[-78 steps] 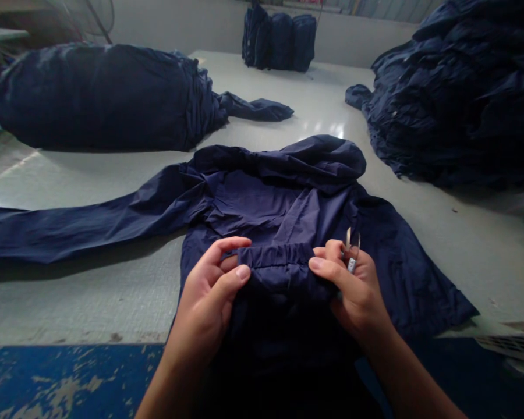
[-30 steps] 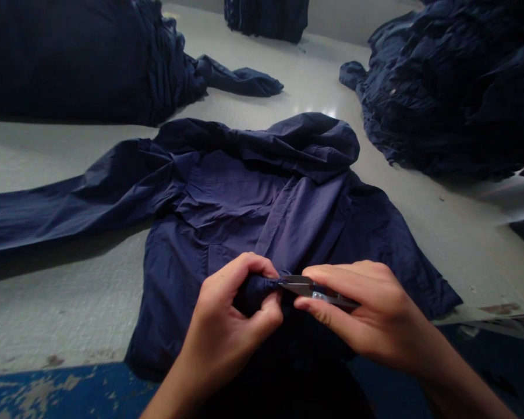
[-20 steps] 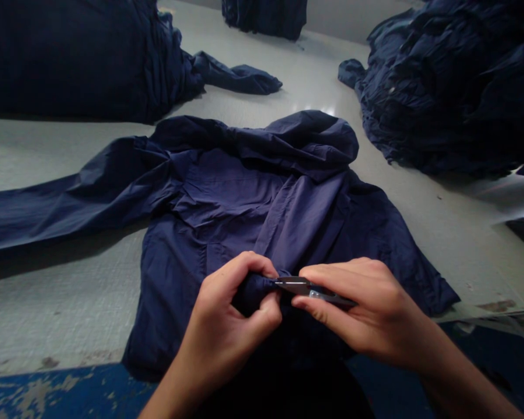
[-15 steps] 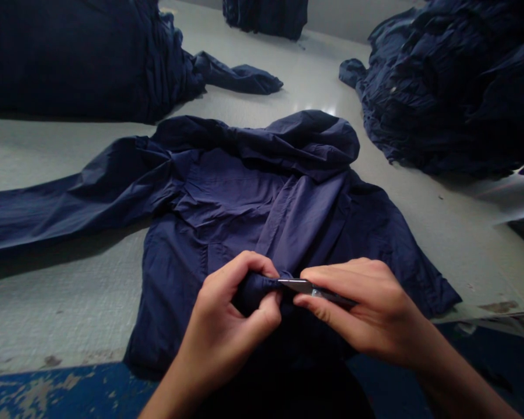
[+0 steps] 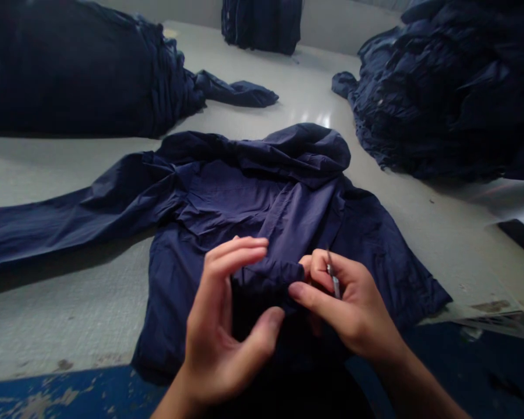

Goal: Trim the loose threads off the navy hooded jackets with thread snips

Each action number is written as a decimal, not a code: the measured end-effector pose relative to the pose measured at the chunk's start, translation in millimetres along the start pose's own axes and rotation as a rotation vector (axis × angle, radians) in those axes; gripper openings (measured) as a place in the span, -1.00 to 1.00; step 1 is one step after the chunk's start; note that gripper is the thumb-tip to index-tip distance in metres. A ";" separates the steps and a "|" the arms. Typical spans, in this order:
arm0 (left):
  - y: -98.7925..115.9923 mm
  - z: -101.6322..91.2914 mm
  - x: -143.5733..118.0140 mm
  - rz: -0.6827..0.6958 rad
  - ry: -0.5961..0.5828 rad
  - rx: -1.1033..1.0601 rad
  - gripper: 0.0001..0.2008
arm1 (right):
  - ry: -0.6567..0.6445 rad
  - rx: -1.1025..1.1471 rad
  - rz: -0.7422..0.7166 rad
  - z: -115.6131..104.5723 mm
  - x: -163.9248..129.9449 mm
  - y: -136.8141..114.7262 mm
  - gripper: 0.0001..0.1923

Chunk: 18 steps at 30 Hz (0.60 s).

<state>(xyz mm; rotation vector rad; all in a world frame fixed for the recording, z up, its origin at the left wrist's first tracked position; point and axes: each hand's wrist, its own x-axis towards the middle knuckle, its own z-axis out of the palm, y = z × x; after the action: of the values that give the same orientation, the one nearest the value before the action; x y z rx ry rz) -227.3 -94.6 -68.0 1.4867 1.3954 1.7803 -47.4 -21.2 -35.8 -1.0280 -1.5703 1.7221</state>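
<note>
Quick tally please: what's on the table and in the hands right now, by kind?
Spread navy jacket: 1
Heaps of navy garments: 3 (left heap, right heap, far stack)
Thread snips, in the right hand: 1
Left hand open at the gathered hem.
Total: 5

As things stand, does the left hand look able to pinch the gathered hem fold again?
Probably yes. The left hand is open right beside the gathered hem fold, with nothing between them; the right hand, holding the thread snips, sits on the far side.
</note>
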 end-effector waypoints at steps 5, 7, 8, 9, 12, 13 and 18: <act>2.1 -10.1 5.3 -0.438 0.033 0.021 -0.59 | 0.052 0.134 -0.194 -0.7 -6.0 12.6 -0.45; 5.7 -11.1 7.9 -0.537 -0.078 -0.012 -0.66 | 0.051 0.097 -0.228 -3.5 -6.3 14.8 -0.45; 7.4 -10.3 8.6 -0.546 -0.088 -0.050 -0.70 | 0.062 0.067 -0.232 -4.9 -6.4 15.0 -0.46; 8.9 -8.8 8.9 -0.535 -0.071 -0.082 -0.74 | 0.094 0.020 -0.236 -6.2 -6.7 14.5 -0.46; 10.2 -2.6 8.4 -0.432 0.028 -0.050 -0.83 | 0.346 -0.193 -0.318 -9.4 -12.8 10.7 -0.50; 9.7 -0.3 8.0 -0.387 0.044 0.000 -0.86 | 0.429 -0.227 -0.349 -9.9 -16.7 9.0 -0.51; 8.9 10.1 3.3 -0.031 0.003 0.201 -0.81 | 0.268 0.175 -0.097 -4.6 -30.8 1.2 -0.59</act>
<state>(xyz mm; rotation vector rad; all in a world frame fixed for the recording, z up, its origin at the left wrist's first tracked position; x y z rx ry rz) -216.9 -91.3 -59.5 1.5523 1.6311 1.6643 -27.1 -44.6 -32.3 -1.0289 -1.2580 1.5535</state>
